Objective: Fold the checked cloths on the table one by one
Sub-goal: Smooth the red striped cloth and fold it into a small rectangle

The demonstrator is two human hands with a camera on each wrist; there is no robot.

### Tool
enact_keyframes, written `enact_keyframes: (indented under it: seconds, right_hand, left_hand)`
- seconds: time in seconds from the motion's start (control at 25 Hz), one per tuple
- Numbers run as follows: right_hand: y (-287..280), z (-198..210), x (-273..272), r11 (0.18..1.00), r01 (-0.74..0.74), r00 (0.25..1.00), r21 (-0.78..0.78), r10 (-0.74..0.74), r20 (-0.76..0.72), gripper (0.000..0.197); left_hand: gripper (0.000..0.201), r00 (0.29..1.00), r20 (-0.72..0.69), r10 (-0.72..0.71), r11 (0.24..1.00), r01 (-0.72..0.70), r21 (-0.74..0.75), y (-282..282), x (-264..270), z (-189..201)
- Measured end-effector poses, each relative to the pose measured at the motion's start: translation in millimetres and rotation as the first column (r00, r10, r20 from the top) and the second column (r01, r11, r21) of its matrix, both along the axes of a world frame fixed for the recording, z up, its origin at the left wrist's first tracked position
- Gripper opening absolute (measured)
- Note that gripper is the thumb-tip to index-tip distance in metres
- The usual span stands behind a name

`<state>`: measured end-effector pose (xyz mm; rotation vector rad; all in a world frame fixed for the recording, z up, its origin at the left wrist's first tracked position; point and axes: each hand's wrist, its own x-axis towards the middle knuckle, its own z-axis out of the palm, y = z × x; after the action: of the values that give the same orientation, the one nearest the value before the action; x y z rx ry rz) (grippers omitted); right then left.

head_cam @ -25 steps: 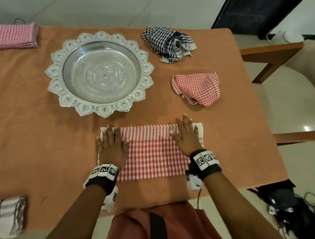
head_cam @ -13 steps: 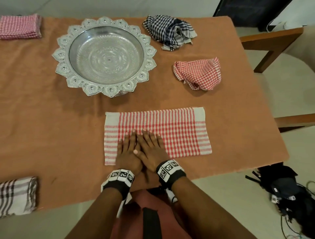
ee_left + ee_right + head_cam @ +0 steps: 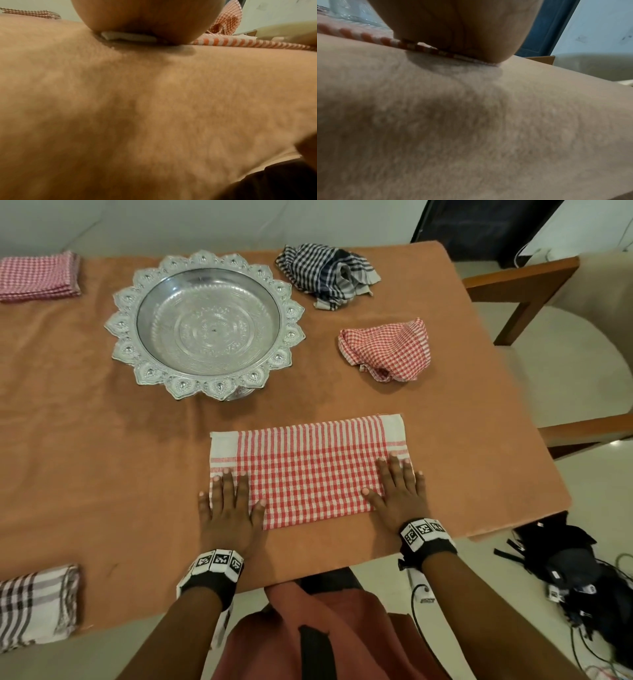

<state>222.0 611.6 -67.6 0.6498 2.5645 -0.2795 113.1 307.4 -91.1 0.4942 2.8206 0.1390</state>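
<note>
While the red checked cloth lies flat near the front edge of the table, the left hand presses its left end and the right hand its right end, fingers straight, holding nothing.

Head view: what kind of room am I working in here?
Most likely a home dining area: a table under an orange cloth, a wooden chair drawn up beside it, and an ornate silver tray as a centrepiece. Pale tiled floor.
</note>
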Motion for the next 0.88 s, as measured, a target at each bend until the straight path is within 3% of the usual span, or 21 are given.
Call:
enact_keyframes:
  seconds: [0.12, 0.2, 0.36, 0.44, 0.6, 0.68, 0.88]
  right_hand:
    - [-8.0, 9.4, -4.5, 0.999, 0.035, 0.999, 0.004, -0.035, 0.012, 0.096]
    - [-27.4, 18.3, -10.0, 1.000, 0.025, 0.998, -0.008, -0.026, -0.065, 0.097]
    - [-108.5, 24.0, -17.8, 0.949, -0.254, 0.957, -0.185, 0.219, -0.191, 0.087]
    - [-134.1, 19.6, -16.0, 0.910, -0.339, 0.937, -0.240, 0.303, -0.174, 0.088]
    - [-127.6, 4.4, -2.4, 0.890, -0.433, 0.900, -0.146, 0.418, -0.124, 0.087]
    - [-104.3, -0.1, 11.9, 0.915, -0.392, 0.918, -0.094, 0.381, -0.112, 0.084]
    - [-10.7, 3.5, 70.6, 0.997, -0.050, 0.998, 0.055, 0.052, -0.024, 0.091]
  left_hand:
    - [0.074, 1.000, 0.015, -0.026, 1.000, 0.026, 0.008, -2.8, -2.4, 3.5]
    - [0.069, 0.997, -0.015, -0.077, 0.997, 0.077, 0.008, 1.7, 3.7, 8.0]
    - [0.072, 0.959, -0.056, -0.276, 0.956, 0.280, 0.089, 26.1, 37.1, 16.8]
    - [0.079, 0.941, 0.018, -0.337, 0.940, 0.335, 0.063, 27.0, 49.3, 14.1]
    - [0.067, 0.921, 0.055, -0.386, 0.921, 0.388, -0.029, -6.2, 52.2, 6.1]
    - [0.068, 0.942, 0.083, -0.324, 0.944, 0.328, -0.036, -25.8, 48.6, 6.3]
    - [0.072, 0.963, 0.121, -0.241, 0.967, 0.250, -0.059, -45.3, 43.5, 9.9]
